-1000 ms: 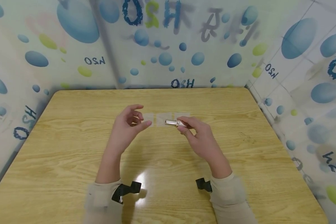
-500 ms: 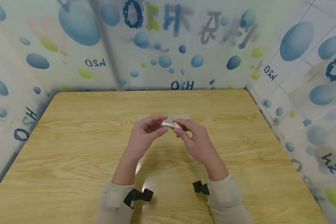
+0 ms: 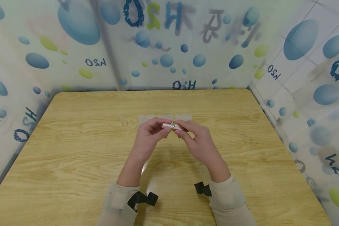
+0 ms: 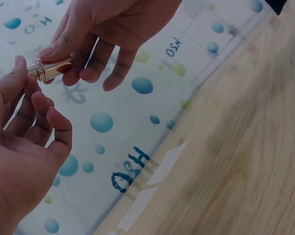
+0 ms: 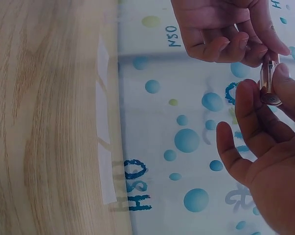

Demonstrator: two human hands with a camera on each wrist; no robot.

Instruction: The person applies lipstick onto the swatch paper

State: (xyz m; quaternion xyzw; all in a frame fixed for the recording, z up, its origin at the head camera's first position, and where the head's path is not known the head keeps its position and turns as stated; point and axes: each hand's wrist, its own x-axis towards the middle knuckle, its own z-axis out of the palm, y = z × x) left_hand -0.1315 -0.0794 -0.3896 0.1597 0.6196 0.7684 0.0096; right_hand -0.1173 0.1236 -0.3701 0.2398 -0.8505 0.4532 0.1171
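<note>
A small shiny metal lipstick is held lengthwise above the table, its silver end to the left, with a gold ring near the middle. My left hand pinches the silver end between thumb and forefinger. On the other end, my right hand grips the body with thumb and fingers. In the left wrist view the lipstick looks gold and spans both hands' fingertips. The right wrist view shows its rounded shiny base at the right hand's fingers. Fingers cover parts of both ends.
Pale flat strips lie in a row on the wooden table, just beyond the hands. A patterned sheet with blue and green bubbles hangs behind the table's back edge. Black wrist mounts sit on both sleeves.
My left hand has moved right from beside the lipstick and now pinches its silver end. The right hand has kept its grip and hardly moved.
</note>
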